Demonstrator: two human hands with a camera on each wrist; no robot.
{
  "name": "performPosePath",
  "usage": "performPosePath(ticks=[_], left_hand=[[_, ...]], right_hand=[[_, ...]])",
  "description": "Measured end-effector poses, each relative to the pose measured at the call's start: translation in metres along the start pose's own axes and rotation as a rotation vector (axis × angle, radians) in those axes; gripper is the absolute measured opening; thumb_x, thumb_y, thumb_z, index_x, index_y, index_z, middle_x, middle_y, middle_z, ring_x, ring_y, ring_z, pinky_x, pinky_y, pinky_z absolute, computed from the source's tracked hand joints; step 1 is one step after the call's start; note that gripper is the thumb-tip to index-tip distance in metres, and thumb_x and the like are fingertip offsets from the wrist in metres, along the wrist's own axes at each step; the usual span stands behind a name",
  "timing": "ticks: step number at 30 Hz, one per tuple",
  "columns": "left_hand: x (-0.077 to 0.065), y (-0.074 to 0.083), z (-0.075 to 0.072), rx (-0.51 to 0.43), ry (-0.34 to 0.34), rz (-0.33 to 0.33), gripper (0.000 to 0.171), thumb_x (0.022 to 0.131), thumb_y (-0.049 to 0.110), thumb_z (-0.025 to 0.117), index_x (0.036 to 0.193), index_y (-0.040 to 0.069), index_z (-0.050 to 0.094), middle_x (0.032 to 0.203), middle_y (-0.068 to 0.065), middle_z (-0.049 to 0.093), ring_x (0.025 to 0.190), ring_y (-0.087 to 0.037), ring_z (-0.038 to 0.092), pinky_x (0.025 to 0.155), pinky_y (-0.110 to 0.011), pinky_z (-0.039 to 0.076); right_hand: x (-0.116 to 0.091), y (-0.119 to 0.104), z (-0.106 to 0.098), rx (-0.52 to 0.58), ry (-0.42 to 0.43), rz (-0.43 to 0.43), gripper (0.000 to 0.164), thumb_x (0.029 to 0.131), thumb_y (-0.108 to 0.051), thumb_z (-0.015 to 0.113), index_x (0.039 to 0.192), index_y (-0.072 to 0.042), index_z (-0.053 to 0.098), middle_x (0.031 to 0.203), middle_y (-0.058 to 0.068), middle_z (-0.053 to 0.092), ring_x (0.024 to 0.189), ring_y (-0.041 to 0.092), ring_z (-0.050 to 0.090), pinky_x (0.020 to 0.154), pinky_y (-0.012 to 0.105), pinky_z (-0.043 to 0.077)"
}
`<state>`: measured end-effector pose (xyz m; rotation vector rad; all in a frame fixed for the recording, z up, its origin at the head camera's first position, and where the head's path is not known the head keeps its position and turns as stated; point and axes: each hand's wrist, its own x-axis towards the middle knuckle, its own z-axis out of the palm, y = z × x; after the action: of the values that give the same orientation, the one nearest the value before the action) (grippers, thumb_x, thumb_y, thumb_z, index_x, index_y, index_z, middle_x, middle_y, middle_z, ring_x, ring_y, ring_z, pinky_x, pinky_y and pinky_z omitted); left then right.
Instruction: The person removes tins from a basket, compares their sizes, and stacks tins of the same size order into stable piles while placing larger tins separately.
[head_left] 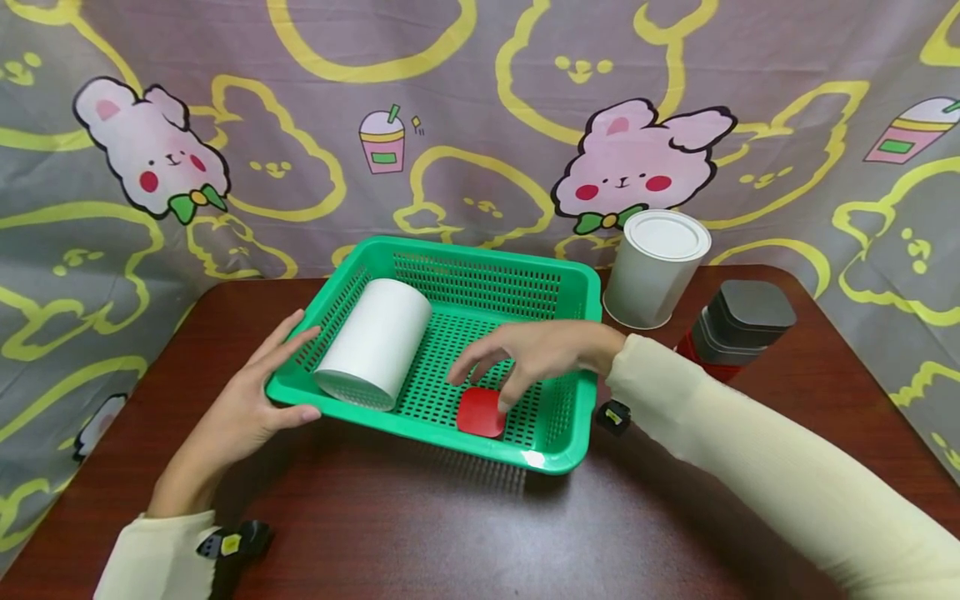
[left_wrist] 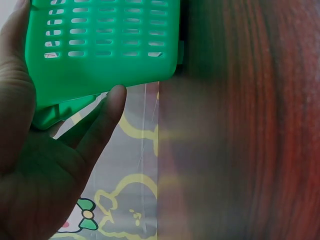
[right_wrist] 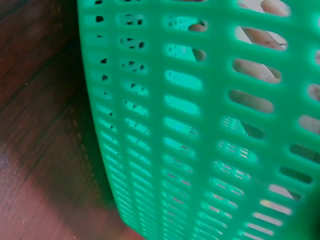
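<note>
A green plastic basket point(head_left: 300, 388) with slotted walls stands on the table. My left hand point(head_left: 251, 408) lies at its front left corner, fingers extended along the left rim and thumb by the front wall; the left wrist view shows the thumb point(left_wrist: 107, 117) stretched out beside the green wall. Inside the basket, a white cylinder point(head_left: 382, 337) lies on its side at the left. My right hand point(head_left: 536, 354) reaches over the right rim, its fingers spread and slightly bent above a red rounded-square piece point(head_left: 478, 412). The thumb tip overlaps the piece's right edge.
Behind the basket's right end stands a white can point(head_left: 654, 271) with a lid. Nearer, a dark-capped red container point(head_left: 738, 325) is partly hidden by the right sleeve point(head_left: 720, 417). A patterned cloth point(head_left: 465, 108) hangs behind the dark wooden table point(head_left: 420, 525).
</note>
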<state>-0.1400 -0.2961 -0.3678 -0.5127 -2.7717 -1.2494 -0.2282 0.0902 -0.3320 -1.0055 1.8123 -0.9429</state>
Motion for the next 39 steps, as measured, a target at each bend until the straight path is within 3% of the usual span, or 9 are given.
performPosePath(ticks=[3,12,23,30,39], left_hand=[[0.0,0.0,0.0,0.0,-0.001,-0.001,0.096,0.08,0.013,0.092,0.162,0.019,0.043,0.176,0.002,0.016,0.158,-0.04,0.017,0.102,-0.003,0.022],[0.0,0.001,0.0,0.0,0.002,-0.007,0.097,0.079,0.012,0.092,0.162,0.02,0.043,0.176,0.004,0.016,0.159,-0.038,0.016,0.106,-0.009,0.021],[0.0,-0.001,0.0,0.023,0.015,0.004,0.096,0.08,0.016,0.092,0.162,0.022,0.042,0.176,0.004,0.018,0.159,-0.036,0.017,0.104,-0.007,0.021],[0.0,-0.002,0.0,0.012,0.015,0.011,0.095,0.08,0.014,0.092,0.162,0.02,0.043,0.176,-0.004,0.018,0.159,-0.036,0.017,0.103,-0.004,0.021],[0.0,0.0,0.0,0.01,0.014,-0.001,0.096,0.079,0.013,0.092,0.161,0.019,0.043,0.176,-0.002,0.018,0.159,-0.038,0.016,0.103,-0.006,0.02]], right_hand=[[0.003,-0.001,0.001,-0.02,-0.025,0.026,0.063,0.088,-0.003,0.075,0.148,-0.01,0.058,0.153,0.01,0.056,0.138,0.026,0.052,0.095,0.038,0.058],[0.008,-0.001,0.0,-0.081,-0.085,0.079,0.064,0.088,-0.003,0.075,0.149,-0.01,0.057,0.154,0.002,0.055,0.145,0.029,0.046,0.106,0.037,0.051],[0.012,0.002,0.002,-0.126,-0.1,0.12,0.064,0.085,-0.003,0.075,0.146,-0.013,0.06,0.148,0.001,0.056,0.139,0.026,0.049,0.099,0.032,0.053],[0.014,0.002,0.003,-0.13,-0.105,0.122,0.065,0.085,-0.002,0.075,0.146,-0.014,0.06,0.146,0.002,0.056,0.137,0.023,0.049,0.097,0.031,0.053],[0.014,0.002,0.005,-0.152,-0.117,0.122,0.065,0.086,0.0,0.074,0.147,-0.016,0.06,0.141,0.001,0.059,0.13,0.021,0.051,0.095,0.031,0.053]])
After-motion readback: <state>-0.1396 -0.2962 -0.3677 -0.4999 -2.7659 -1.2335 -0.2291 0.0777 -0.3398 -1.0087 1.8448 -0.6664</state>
